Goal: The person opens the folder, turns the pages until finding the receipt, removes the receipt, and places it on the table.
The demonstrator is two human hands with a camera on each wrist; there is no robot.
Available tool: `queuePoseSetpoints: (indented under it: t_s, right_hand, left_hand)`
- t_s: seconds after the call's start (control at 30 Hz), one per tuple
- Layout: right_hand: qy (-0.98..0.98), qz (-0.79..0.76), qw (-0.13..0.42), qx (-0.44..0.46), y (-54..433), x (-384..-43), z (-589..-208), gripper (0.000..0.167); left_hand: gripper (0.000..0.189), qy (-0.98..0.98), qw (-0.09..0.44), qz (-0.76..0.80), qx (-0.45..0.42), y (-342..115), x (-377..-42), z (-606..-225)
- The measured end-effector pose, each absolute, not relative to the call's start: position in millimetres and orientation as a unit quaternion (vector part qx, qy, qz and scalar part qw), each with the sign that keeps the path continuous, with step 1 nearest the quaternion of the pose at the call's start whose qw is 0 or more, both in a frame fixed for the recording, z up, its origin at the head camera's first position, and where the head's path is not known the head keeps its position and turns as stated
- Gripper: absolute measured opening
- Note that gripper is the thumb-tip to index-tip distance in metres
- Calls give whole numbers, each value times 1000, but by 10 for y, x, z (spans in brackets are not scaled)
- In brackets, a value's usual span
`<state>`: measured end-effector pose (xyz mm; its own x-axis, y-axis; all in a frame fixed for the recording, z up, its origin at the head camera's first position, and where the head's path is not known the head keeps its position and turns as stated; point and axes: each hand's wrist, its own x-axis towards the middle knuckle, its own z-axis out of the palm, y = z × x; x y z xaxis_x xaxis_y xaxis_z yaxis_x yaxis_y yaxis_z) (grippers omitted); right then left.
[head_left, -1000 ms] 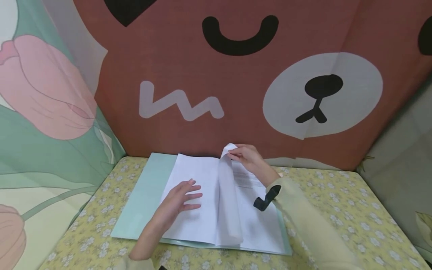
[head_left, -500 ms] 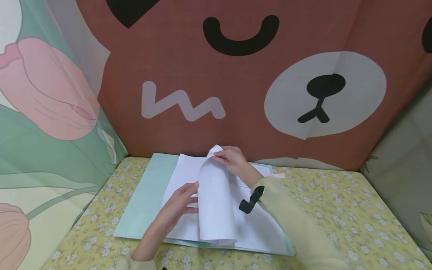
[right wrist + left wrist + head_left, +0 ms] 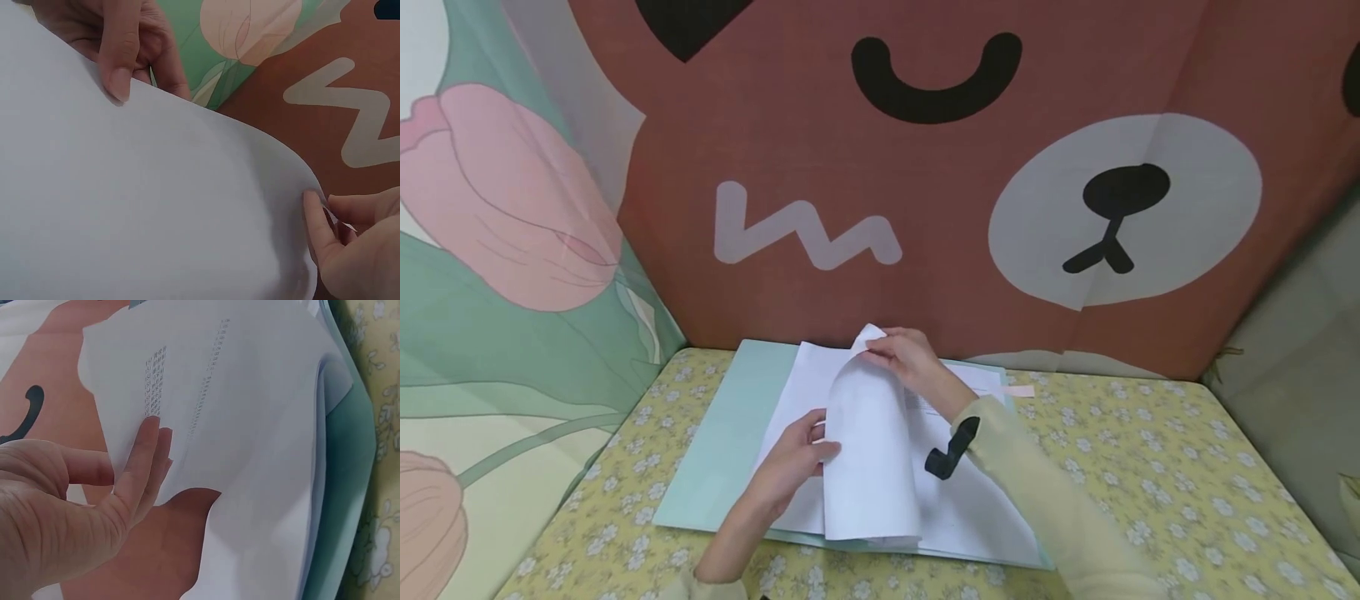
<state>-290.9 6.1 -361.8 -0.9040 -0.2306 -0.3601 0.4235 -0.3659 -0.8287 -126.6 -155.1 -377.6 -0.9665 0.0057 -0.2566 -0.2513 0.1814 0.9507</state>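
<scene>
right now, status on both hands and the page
Right hand pinching far end of lifted page. Left hand pinching its left edge. Possible snag: dark strap at right cuff.

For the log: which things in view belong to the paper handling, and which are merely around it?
In the job:
curved white sheet
left hand and right hand, both pinching it
pages beneath
green folder

Merely around:
floral tablecloth
bear-print backdrop
tulip-print cloth
black strap

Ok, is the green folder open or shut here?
Open: the folder lies spread on the table, with white pages visible on both sides of the raised sheet.
</scene>
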Motion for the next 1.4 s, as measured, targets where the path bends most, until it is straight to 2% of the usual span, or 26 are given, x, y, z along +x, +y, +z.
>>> queuePoseSetpoints:
  t_s: [0.3,0.67,0.97,1.4]
  right_hand:
    - [598,-786,153,36,526,-2910,-3509,34]
    - [715,-694,70,39,1203,-2928,-3625,28]
    - [747,-659,65,62,1612,-2878,-3811,31]
    - [855,-517,-20,31,1956,-2871,-4201,29]
  left_hand:
    - [63,791,103,596,-92,-1636,-1297,-3763]
    - [65,837,107,530,-90,-1971,-1308,-3849]
    - [77,860,104,495,-68,-2012,-1327,-3939]
    - [57,928,104,355,-44,-2106,-1386,-4076]
